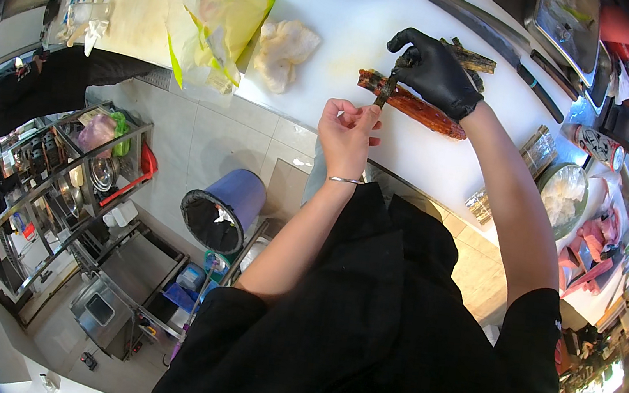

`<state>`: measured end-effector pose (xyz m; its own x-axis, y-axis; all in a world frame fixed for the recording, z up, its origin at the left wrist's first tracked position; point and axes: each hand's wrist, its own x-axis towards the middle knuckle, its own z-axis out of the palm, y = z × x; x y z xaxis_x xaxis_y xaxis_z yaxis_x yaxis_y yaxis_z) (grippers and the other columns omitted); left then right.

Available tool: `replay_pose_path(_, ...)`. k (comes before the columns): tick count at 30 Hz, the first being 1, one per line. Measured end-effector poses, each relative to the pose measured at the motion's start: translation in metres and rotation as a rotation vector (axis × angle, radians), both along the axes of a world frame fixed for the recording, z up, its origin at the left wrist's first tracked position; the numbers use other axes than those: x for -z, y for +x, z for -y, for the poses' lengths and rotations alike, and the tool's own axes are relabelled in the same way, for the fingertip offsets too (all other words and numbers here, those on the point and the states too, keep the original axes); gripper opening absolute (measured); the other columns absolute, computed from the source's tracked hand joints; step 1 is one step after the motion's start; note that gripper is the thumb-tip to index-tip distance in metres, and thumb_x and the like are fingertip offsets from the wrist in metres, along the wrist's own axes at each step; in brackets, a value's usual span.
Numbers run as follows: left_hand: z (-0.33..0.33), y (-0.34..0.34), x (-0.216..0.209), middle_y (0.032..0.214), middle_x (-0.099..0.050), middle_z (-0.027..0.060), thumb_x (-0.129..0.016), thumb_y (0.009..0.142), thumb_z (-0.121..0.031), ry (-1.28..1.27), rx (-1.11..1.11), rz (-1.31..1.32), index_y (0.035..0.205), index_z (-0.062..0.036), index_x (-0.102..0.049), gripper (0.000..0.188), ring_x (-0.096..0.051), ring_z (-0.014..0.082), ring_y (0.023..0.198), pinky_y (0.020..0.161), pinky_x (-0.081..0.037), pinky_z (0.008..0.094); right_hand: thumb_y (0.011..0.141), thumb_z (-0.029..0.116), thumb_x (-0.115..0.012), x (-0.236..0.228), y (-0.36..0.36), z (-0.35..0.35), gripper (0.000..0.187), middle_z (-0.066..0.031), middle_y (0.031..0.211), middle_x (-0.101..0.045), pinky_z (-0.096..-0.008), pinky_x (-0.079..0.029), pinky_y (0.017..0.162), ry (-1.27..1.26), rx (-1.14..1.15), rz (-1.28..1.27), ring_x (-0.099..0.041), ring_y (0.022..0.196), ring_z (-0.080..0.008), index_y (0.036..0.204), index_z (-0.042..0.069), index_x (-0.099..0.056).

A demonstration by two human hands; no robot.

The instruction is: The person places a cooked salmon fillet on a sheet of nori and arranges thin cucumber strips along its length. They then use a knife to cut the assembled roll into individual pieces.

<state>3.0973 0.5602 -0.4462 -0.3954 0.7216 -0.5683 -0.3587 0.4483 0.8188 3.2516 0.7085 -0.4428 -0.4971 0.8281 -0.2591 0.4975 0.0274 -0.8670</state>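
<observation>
My bare left hand [347, 134], with a bangle at the wrist, pinches the lower end of a narrow dark strip [384, 93] between thumb and fingers. My right hand [435, 74], in a black glove, has its fingers curled at the strip's upper end; its fingertips are partly hidden. The strip crosses over one end of a long, glossy red-brown piece of food [419, 113] lying on the white cutting board [332, 49]. Several more dark strips [473, 59] lie beyond the gloved hand, partly covered by it.
Left on the board are a pale crumpled cloth [283, 53] and a yellow-green plastic bag [221, 28]. Long knives [494, 42] lie at the far right, near a metal tray [566, 31]. A can [599, 145] stands further right. A blue bin [231, 202] is on the floor.
</observation>
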Motion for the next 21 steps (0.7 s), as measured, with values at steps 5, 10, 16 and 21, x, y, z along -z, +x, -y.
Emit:
replay_pose_path(5, -0.006, 0.004, 0.002, 0.092, -0.074, 0.0084, -0.08, 0.098, -0.009, -0.027, 0.021, -0.008, 0.099, -0.0107, -0.045, 0.035, -0.072, 0.0147, 0.072, 0.053, -0.058, 0.0294, 0.088, 0.002, -0.074, 0.021, 0.001, -0.003, 0.031, -0.0086, 0.091, -0.073, -0.0326, -0.055, 0.08, -0.019, 0.0, -0.022, -0.068, 0.082, -0.0141, 0.117, 0.005, -0.066)
replay_pose_path(10, -0.01, 0.006, 0.016, 0.09, -0.074, 0.0103, -0.082, 0.098, -0.011, -0.002, 0.017, -0.055, 0.1, -0.0091, -0.044, 0.038, -0.071, 0.0144, 0.069, 0.051, -0.057, 0.0294, 0.085, 0.003, -0.076, 0.028, -0.003, -0.005, 0.028, -0.0078, 0.092, -0.073, -0.0335, -0.056, 0.08, -0.041, -0.016, 0.025, -0.069, 0.084, -0.0151, 0.111, 0.004, -0.068)
replay_pose_path(16, -0.015, 0.009, 0.012, 0.089, -0.074, 0.0101, -0.085, 0.095, -0.011, -0.056, 0.078, -0.194, 0.104, -0.0107, -0.042, 0.044, -0.073, 0.0171, 0.07, 0.052, -0.058, 0.0308, 0.082, 0.009, -0.08, 0.029, 0.0, -0.018, 0.021, -0.0079, 0.091, -0.074, -0.0356, -0.057, 0.078, -0.032, -0.126, 0.169, -0.069, 0.08, -0.0172, 0.101, 0.004, -0.072)
replay_pose_path(21, -0.012, 0.015, 0.02, 0.097, -0.076, 0.0144, -0.081, 0.097, -0.007, 0.007, 0.004, -0.11, 0.118, -0.0082, -0.042, 0.045, -0.076, 0.0199, 0.079, 0.058, -0.06, 0.0323, 0.082, 0.032, -0.077, 0.009, -0.001, -0.022, 0.022, -0.0154, 0.099, -0.081, -0.0436, -0.059, 0.091, -0.155, -0.276, 0.266, -0.076, 0.093, -0.0348, 0.091, 0.013, -0.084)
